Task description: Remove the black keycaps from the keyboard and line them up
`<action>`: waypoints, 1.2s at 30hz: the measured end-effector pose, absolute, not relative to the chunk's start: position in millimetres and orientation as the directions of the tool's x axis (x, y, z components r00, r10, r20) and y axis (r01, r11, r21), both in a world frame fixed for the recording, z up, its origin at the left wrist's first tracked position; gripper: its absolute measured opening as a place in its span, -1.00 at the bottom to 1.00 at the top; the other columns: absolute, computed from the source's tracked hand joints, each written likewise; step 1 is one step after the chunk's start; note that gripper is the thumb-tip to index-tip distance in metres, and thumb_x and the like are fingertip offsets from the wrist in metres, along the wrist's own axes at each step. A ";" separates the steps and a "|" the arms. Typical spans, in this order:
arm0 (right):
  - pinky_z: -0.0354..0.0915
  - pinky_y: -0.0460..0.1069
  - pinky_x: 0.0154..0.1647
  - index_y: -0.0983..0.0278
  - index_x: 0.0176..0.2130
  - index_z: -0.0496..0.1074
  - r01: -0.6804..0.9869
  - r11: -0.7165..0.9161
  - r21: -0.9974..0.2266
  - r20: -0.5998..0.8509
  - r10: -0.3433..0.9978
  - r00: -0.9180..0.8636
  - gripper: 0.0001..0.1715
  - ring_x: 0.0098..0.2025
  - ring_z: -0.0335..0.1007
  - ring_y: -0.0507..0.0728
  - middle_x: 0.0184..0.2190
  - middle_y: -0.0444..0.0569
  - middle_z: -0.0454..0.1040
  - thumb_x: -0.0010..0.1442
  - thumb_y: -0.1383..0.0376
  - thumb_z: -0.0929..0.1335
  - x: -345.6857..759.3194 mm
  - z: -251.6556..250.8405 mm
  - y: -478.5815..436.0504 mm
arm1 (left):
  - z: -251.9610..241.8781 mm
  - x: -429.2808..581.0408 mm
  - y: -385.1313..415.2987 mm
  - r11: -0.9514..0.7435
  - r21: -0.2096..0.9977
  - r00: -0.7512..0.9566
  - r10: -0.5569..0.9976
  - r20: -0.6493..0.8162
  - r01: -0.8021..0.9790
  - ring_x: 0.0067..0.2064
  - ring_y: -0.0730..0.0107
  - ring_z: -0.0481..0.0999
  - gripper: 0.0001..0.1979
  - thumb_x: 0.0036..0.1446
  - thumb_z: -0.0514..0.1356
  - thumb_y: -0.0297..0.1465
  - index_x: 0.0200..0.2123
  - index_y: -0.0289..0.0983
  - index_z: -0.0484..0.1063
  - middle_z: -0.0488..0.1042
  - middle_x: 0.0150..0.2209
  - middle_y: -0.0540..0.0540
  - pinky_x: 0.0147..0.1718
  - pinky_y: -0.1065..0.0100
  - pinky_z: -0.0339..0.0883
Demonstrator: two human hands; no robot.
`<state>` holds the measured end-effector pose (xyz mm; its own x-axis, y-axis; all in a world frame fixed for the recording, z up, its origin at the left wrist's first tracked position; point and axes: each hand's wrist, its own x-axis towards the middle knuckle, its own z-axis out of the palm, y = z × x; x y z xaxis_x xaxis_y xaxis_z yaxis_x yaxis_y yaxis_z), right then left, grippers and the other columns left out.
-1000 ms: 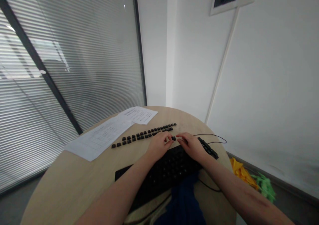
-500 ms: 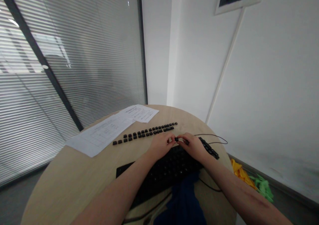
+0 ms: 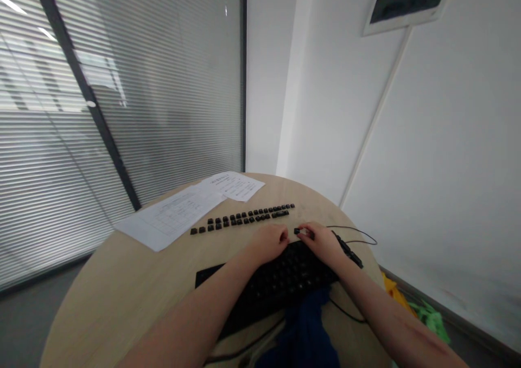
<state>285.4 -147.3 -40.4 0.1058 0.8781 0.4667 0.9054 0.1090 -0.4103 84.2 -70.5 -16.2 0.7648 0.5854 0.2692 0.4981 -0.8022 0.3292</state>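
A black keyboard (image 3: 268, 286) lies on the round wooden table (image 3: 134, 297) in front of me. My right hand (image 3: 323, 243) hovers over its far edge and pinches a small black keycap (image 3: 297, 230) between its fingertips. My left hand (image 3: 268, 243) rests curled on the keyboard's far edge beside it, with nothing visible in its fingers. Beyond both hands, several loose black keycaps (image 3: 244, 216) lie in two rows on the table.
Printed paper sheets (image 3: 179, 216) lie at the table's far left. A thin black cable (image 3: 358, 232) runs from the keyboard's right end. Dark blue cloth (image 3: 303, 330) sits at the near edge. Yellow and green items (image 3: 431, 319) lie on the floor right. Blinds and white walls stand behind.
The keycap, earlier held between both hands, is now in my right fingertips alone. My left hand has drawn back and curled. The camera view shifted slightly.
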 end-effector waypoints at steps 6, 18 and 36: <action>0.28 0.01 -0.26 0.19 -0.10 0.55 0.947 0.110 -0.302 0.509 0.859 0.063 -0.73 -0.30 0.45 0.15 -0.34 -0.03 0.54 0.25 0.18 0.35 294.7 -26.2 -142.5 | -17.2 82.8 -72.8 -0.814 0.276 0.782 0.574 0.243 0.511 -0.34 0.25 0.49 -0.88 0.14 0.16 -0.35 -0.40 -0.21 0.48 0.53 -0.40 -0.08 -0.36 0.31 0.27; 0.17 -0.04 -0.36 0.27 -0.19 0.60 0.960 -0.073 -0.271 0.185 0.975 0.126 -0.75 -0.32 0.45 0.14 -0.37 0.00 0.58 0.18 0.21 0.39 321.6 -31.6 -63.7 | -12.8 80.7 -75.5 -0.793 0.276 0.778 0.599 0.187 0.544 -0.32 0.21 0.51 -0.87 0.14 0.16 -0.34 -0.40 -0.20 0.50 0.55 -0.38 -0.11 -0.37 0.30 0.30; 0.20 -0.06 -0.30 0.27 -0.09 0.60 0.974 -0.131 -0.187 0.103 0.983 0.152 -0.68 -0.22 0.50 0.18 -0.26 0.06 0.62 0.18 0.25 0.38 318.1 -27.9 -21.7 | -12.4 82.4 -73.6 -0.827 0.210 0.824 0.552 0.129 0.522 -0.24 0.18 0.55 -0.79 0.21 0.09 -0.30 -0.32 -0.22 0.51 0.59 -0.27 -0.12 -0.29 0.27 0.36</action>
<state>318.1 -21.7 -27.9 0.1521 0.9830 0.1028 0.9736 -0.1311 -0.1867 82.4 -73.6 -12.4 0.8235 0.5523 0.1294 0.5216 -0.8269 0.2100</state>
